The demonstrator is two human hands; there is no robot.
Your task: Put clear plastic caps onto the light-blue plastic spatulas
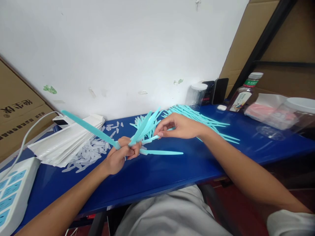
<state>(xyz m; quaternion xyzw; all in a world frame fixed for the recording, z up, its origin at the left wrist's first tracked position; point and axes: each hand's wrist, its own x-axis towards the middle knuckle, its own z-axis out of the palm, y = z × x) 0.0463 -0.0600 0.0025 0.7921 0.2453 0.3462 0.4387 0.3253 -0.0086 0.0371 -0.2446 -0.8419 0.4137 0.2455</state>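
My left hand point(120, 155) is closed around several slim turquoise eyebrow razors point(88, 127), which fan out from its fingers to the left, upward and to the right. Just right of it, my right hand point(178, 126) pinches the handle of one more turquoise razor point(150, 140), whose other end meets the left hand's fingers. Behind the right hand lies a loose pile of turquoise razors point(194, 114). A second cluster of razors point(140, 123) lies behind the two hands, partly hidden. Small translucent caps point(92, 150) are heaped left of my left hand.
White packaging sleeves point(61, 144) are stacked on the blue table point(157, 177) at left, near a power strip point(17, 193). Along the back right stand a clear jar point(197, 95), a phone point(220, 91) and a bottle point(246, 93), with a pink-filled bag point(270, 111) beside them.
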